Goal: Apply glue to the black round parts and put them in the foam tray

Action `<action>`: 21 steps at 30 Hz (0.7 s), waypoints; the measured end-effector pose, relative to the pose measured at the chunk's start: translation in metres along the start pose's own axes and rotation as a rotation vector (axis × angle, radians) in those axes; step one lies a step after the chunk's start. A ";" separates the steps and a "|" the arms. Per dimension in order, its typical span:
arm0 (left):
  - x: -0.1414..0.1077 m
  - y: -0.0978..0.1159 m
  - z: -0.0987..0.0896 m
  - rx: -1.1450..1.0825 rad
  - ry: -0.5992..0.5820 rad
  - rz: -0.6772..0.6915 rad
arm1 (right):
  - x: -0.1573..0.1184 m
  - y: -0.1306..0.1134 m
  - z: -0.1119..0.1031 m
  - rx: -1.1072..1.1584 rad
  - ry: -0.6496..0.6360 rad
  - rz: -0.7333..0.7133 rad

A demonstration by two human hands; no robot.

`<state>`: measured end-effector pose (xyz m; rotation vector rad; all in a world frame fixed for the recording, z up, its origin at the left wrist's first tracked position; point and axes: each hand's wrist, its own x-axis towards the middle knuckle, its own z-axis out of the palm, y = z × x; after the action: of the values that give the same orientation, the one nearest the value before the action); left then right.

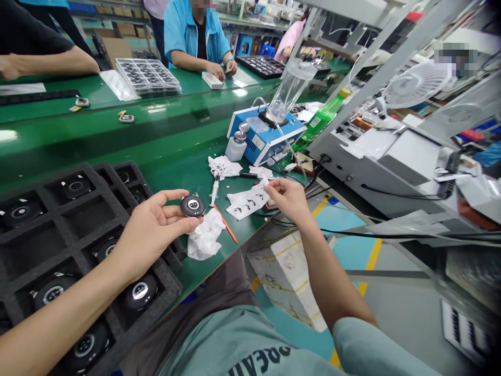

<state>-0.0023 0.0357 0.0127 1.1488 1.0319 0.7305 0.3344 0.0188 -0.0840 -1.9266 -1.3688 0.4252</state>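
Observation:
My left hand [151, 230] holds a round black puck-like device [192, 206] between thumb and fingertips, its white-ringed centre facing up. My right hand [287, 199] pinches the corner of a white wipe [248, 202] marked with black smudges. Below the device lies a crumpled white tissue [205, 236], beside an orange-tipped stick [226, 224] and a small syringe [214, 190]. Under my left forearm sits a black foam tray [58, 235] with several similar round devices in its cells.
A blue bench instrument [266, 137] and a white dispensing bottle [236, 146] stand on the green conveyor bench [168, 130]. Further along, a co-worker's hands [221, 69] rest near a white box. Cables run towards a grey machine [376, 167] on the right.

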 end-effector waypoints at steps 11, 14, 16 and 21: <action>-0.001 0.001 0.001 -0.004 -0.005 0.011 | -0.045 -0.021 0.036 -0.102 -0.198 -0.110; -0.001 0.001 0.001 0.000 -0.008 0.010 | -0.035 -0.009 0.021 -0.194 -0.098 0.032; -0.001 0.000 0.001 0.006 -0.010 0.009 | -0.028 -0.004 0.013 -0.265 -0.074 0.114; 0.000 0.000 0.000 0.018 -0.008 0.018 | -0.020 -0.010 0.016 -0.394 -0.072 0.235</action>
<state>-0.0021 0.0352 0.0132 1.1772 1.0248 0.7316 0.3099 0.0078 -0.0912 -2.4310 -1.3525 0.3573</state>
